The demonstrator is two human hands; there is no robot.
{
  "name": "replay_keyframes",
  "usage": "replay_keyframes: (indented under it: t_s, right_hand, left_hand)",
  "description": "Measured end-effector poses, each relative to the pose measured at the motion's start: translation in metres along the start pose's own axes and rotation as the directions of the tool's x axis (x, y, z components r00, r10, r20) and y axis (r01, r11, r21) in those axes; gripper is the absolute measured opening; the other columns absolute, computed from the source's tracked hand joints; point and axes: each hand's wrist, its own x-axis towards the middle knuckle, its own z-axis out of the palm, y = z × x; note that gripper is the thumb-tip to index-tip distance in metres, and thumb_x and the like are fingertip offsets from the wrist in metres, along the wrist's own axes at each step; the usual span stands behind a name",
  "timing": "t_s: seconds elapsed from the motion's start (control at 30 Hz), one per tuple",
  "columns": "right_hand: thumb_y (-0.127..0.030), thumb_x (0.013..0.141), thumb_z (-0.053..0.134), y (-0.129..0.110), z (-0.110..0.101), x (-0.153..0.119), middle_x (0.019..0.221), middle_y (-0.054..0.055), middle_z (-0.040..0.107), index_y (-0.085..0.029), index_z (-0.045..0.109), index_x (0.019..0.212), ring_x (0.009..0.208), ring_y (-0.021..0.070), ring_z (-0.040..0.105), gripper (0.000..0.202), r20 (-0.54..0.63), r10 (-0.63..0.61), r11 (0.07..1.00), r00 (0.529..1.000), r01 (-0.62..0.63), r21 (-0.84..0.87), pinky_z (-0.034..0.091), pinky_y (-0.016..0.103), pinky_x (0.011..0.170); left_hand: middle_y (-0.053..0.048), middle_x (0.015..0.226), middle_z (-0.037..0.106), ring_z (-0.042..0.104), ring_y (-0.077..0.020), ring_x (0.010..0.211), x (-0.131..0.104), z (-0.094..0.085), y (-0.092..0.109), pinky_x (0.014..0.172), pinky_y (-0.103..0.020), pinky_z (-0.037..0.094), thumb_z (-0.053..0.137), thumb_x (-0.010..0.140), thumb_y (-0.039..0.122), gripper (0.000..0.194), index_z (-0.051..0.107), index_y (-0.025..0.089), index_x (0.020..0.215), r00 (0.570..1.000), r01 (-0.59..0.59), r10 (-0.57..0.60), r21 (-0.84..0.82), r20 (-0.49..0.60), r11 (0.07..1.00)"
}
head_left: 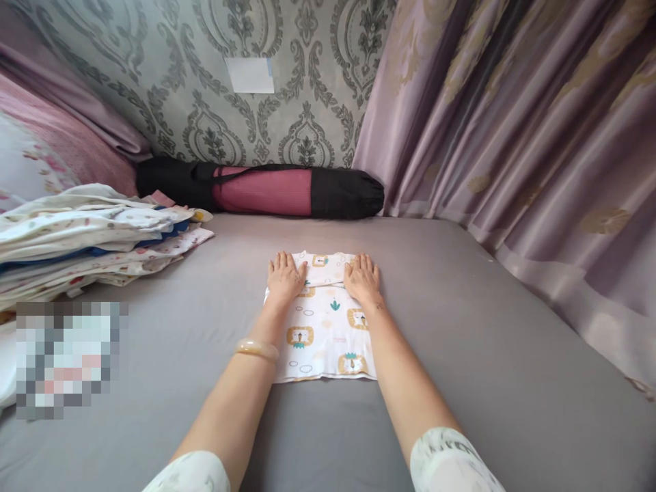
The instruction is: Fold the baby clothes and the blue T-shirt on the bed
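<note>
A white cloth garment (328,335) printed with orange lion faces and green leaves lies flat on the grey sheet in front of me. Its far end is folded over toward me as a band. My left hand (285,277) rests flat on the band's left end, fingers stretched out and pointing away. On the right end lies my right hand (363,277), also flat with its fingers extended. Neither hand grips the cloth. Both palms hide the garment's far corners, and my right forearm covers part of its right edge. A pale bangle (257,350) circles my left wrist.
Several garments (92,225) are piled at the left on the grey sheet (486,355). Below them is a blurred-out patch (69,362). A black and pink rolled mat bag (261,191) lies along the patterned wall. Purple curtains (512,123) hang on the right.
</note>
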Motion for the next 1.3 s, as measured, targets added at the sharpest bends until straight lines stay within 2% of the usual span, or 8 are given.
replay_keyframes:
  t_s: [0.13, 0.27, 0.47, 0.8, 0.93, 1.03, 1.13, 1.3]
  right_hand:
    - [-0.035, 0.102, 0.02, -0.006, -0.005, -0.002, 0.161, 0.015, 0.024, -0.004, 0.03, 0.152, 0.149, 0.027, 0.017, 0.06, -0.049, 0.003, 1.0, 0.999, -0.002, 0.01, 0.008, 0.051, 0.12]
    - [-0.037, 0.102, 0.021, -0.018, -0.004, -0.006, 0.162, 0.012, 0.021, -0.01, 0.029, 0.154, 0.15, 0.0255, 0.014, 0.058, -0.079, -0.107, 0.994, 0.991, 0.108, 0.014, 0.007, 0.049, 0.12]
    - [-0.036, 0.102, 0.024, -0.024, 0.006, -0.009, 0.162, 0.012, 0.024, -0.012, 0.031, 0.153, 0.149, 0.0262, 0.018, 0.057, 0.009, -0.13, 0.992, 0.991, 0.13, 0.0, 0.01, 0.048, 0.119]
    - [-0.036, 0.102, 0.024, -0.024, 0.003, -0.008, 0.161, 0.013, 0.025, -0.011, 0.032, 0.153, 0.149, 0.027, 0.018, 0.057, 0.001, -0.128, 0.992, 0.992, 0.128, 0.0, 0.01, 0.049, 0.119]
    - [-0.033, 0.102, 0.025, -0.033, 0.002, -0.012, 0.162, 0.013, 0.023, -0.013, 0.033, 0.152, 0.15, 0.0263, 0.015, 0.056, -0.062, -0.199, 0.98, 0.978, 0.199, 0.0, 0.007, 0.049, 0.12]
    - [-0.031, 0.101, 0.027, -0.039, 0.006, -0.015, 0.161, 0.01, 0.026, -0.016, 0.035, 0.152, 0.149, 0.0238, 0.017, 0.054, -0.028, -0.256, 0.967, 0.966, 0.256, 0.0, 0.007, 0.046, 0.12]
    - [-0.03, 0.101, 0.027, -0.041, 0.01, -0.016, 0.161, 0.009, 0.028, -0.017, 0.036, 0.152, 0.149, 0.0229, 0.018, 0.053, 0.011, -0.256, 0.967, 0.967, 0.256, -0.006, 0.007, 0.046, 0.12]
    - [-0.031, 0.101, 0.027, -0.038, 0.013, -0.015, 0.16, 0.009, 0.029, -0.017, 0.036, 0.152, 0.149, 0.0237, 0.019, 0.053, -0.001, -0.259, 0.966, 0.966, 0.259, -0.011, 0.008, 0.046, 0.12]
  left_hand:
    - [-0.021, 0.155, 0.034, 0.027, -0.0303, 0.147, -0.001, -0.002, 0.003, 0.121, -0.047, 0.017, 0.023, 0.099, 0.045, 0.067, 0.039, 0.0, 0.147, 0.999, -0.001, 0.001, -0.007, -0.038, 1.0]
    - [-0.017, 0.157, 0.034, 0.024, -0.0274, 0.148, -0.002, 0.0, 0.008, 0.122, -0.045, 0.011, 0.019, 0.1, 0.045, 0.065, 0.04, 0.006, 0.148, 0.984, -0.117, 0.119, 0.02, -0.132, 0.993]
    - [-0.017, 0.156, 0.036, 0.026, -0.032, 0.147, -0.005, 0.004, 0.01, 0.12, -0.047, 0.017, 0.022, 0.1, 0.047, 0.065, 0.036, 0.009, 0.151, 0.987, -0.159, 0.158, 0.034, 0.016, 0.987]
    - [-0.017, 0.155, 0.037, 0.027, -0.0309, 0.146, -0.006, 0.001, 0.01, 0.119, -0.047, 0.018, 0.023, 0.101, 0.047, 0.064, 0.037, 0.01, 0.15, 0.987, -0.16, 0.16, 0.042, -0.007, 0.986]
    - [-0.014, 0.156, 0.037, 0.026, -0.027, 0.148, -0.008, 0.001, 0.016, 0.121, -0.047, 0.012, 0.021, 0.102, 0.04, 0.058, 0.041, 0.01, 0.148, 0.953, -0.287, 0.29, 0.043, -0.091, 0.957]
    - [-0.012, 0.156, 0.038, 0.027, -0.0261, 0.147, -0.01, 0.004, 0.021, 0.121, -0.046, 0.017, 0.022, 0.102, 0.035, 0.054, 0.041, 0.012, 0.148, 0.936, -0.348, 0.349, 0.022, -0.048, 0.937]
    - [-0.012, 0.157, 0.036, 0.028, -0.028, 0.147, -0.011, 0.009, 0.021, 0.12, -0.047, 0.021, 0.023, 0.102, 0.035, 0.055, 0.038, 0.011, 0.15, 0.942, -0.336, 0.335, 0.003, 0.018, 0.942]
    - [-0.013, 0.157, 0.035, 0.027, -0.0287, 0.147, -0.011, 0.01, 0.02, 0.12, -0.049, 0.021, 0.025, 0.102, 0.035, 0.054, 0.038, 0.012, 0.15, 0.944, -0.328, 0.329, -0.014, 0.029, 0.944]
